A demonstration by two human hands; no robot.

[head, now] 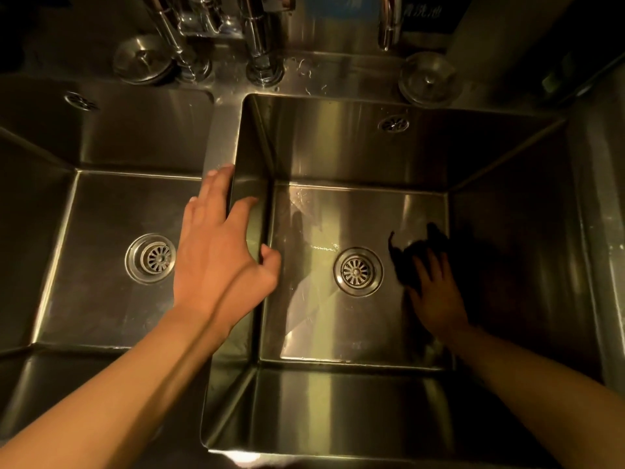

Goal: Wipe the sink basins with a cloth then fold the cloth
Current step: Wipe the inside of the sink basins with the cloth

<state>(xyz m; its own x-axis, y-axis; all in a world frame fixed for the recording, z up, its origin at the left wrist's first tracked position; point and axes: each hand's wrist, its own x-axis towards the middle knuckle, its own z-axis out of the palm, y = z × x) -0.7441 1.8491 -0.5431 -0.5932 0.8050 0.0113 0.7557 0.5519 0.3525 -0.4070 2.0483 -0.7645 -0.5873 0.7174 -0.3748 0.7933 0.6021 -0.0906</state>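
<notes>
Dark cloth on right basin floor beside drain, pressed under right hand, fingers straight. Left hand on divider, fingers spread wide. Left basin bare.

We see dim, warm yellowish light on a wet stainless-steel counter ledge, where chrome tap bases and two round metal drain stoppers stand.
</notes>
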